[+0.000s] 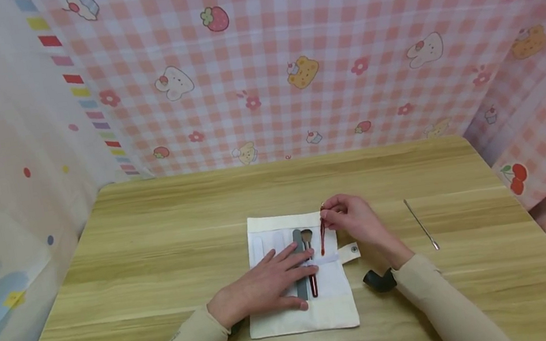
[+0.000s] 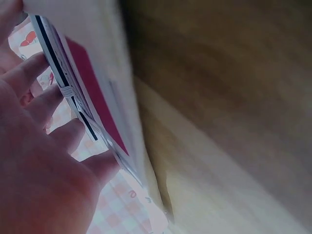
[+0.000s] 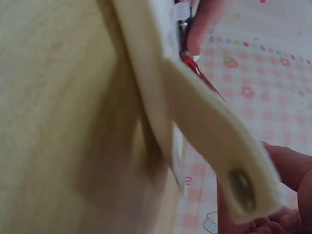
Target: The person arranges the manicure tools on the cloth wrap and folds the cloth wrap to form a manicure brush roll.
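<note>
A white cloth roll-up pouch [image 1: 324, 313] lies unfolded on the table. An elastic band across its middle holds a grey nail file [image 1: 297, 237] and a makeup brush [image 1: 306, 235] with a dark red handle. My left hand [image 1: 273, 281] rests on the pouch, fingers spread over the file and the brush. At the pouch's upper right, my right hand [image 1: 348, 218] pinches the upper end of a slim red tool [image 1: 322, 236], which points down toward the band. The right wrist view shows part of this red tool [image 3: 197, 68]; its exact kind is unclear.
The pouch's snap strap [image 1: 350, 252] sticks out to the right. A thin metal rod [image 1: 421, 223] with a flattened end lies farther right on the wooden table [image 1: 159, 256]. Black wrist gear [image 1: 380, 280] shows beside the right sleeve. Patterned curtains [image 1: 261, 50] enclose the table.
</note>
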Demonstrator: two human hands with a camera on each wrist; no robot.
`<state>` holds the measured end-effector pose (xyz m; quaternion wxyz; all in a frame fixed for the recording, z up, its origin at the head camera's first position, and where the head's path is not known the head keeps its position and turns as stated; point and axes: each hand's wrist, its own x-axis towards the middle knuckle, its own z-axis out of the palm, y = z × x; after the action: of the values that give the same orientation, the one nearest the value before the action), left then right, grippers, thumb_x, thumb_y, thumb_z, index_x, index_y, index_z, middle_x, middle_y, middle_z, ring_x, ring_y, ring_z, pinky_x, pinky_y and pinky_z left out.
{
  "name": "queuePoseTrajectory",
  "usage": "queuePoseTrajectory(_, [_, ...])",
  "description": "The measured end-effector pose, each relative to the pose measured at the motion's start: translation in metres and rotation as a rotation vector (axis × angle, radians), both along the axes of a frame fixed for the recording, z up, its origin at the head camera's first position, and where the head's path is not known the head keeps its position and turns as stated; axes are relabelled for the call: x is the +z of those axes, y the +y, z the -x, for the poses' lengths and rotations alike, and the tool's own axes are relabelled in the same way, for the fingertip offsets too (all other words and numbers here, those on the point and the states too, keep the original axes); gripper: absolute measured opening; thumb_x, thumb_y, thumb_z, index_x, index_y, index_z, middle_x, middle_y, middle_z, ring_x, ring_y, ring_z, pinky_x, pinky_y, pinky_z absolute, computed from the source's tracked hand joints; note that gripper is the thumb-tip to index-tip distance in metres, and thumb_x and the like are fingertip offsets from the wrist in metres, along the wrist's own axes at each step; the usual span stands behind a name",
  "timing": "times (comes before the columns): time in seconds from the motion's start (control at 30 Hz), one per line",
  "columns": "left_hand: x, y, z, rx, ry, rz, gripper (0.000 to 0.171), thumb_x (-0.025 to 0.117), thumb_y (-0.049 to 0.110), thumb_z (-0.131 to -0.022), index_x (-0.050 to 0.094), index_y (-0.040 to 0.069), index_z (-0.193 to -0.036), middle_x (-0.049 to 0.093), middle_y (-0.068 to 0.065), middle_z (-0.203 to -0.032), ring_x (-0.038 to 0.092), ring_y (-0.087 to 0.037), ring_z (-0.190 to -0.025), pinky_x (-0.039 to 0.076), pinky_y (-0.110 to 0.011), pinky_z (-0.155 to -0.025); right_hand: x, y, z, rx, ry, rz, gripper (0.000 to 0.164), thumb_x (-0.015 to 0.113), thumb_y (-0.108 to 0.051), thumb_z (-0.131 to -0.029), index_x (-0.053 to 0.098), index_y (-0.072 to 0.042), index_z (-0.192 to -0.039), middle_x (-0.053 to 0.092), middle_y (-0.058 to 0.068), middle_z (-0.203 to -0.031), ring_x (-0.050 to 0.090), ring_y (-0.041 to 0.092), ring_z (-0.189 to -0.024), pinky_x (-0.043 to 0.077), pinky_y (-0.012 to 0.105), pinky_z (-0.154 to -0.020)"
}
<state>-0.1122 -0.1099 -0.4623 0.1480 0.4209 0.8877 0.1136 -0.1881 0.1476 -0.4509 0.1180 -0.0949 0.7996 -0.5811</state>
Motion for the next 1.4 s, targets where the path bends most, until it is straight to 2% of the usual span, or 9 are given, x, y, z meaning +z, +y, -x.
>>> queuePoseTrajectory(0.5, [-0.001, 0.0, 0.001, -0.002, -0.005, -0.025, 0.07, 0.065, 0.057, -0.096, 0.046, 0.028, -0.158, 0.023, 0.007, -0.171, 0.011, -0.028, -0.159, 0.023, -0.063, -0.12, -0.006, -0.004, 0.0, 0.056, -0.064, -0.044, 0.022, 0.063, -0.009, -0.103, 0.065, 0.01, -0.115, 0.072, 0.016, -0.094, 0.071, 0.019, -0.083, 0.061, 0.03, -0.075])
queuePoseTrajectory(0.77, [0.0, 0.0, 0.0, -0.008, 0.02, -0.017, 0.071, 0.065, 0.058, -0.096, 0.046, 0.029, -0.158, 0.025, 0.006, -0.171, 0.012, -0.028, -0.159, 0.026, -0.063, -0.119, -0.009, -0.007, 0.0, 0.076, -0.147, -0.049, 0.021, 0.062, -0.01, -0.104, 0.066, 0.009, -0.112, 0.073, 0.013, -0.089, 0.071, 0.018, -0.08, 0.061, 0.03, -0.073])
queuePoseTrajectory(1.4, [0.0, 0.0, 0.0, -0.011, 0.012, -0.019, 0.072, 0.065, 0.058, -0.096, 0.044, 0.03, -0.159, 0.022, 0.006, -0.171, 0.012, -0.029, -0.159, 0.025, -0.064, -0.119, -0.012, -0.003, 0.0, 0.164, -0.168, -0.047, 0.023, 0.058, -0.008, -0.105, 0.068, 0.012, -0.109, 0.073, 0.013, -0.088, 0.07, 0.015, -0.076, 0.061, 0.029, -0.071])
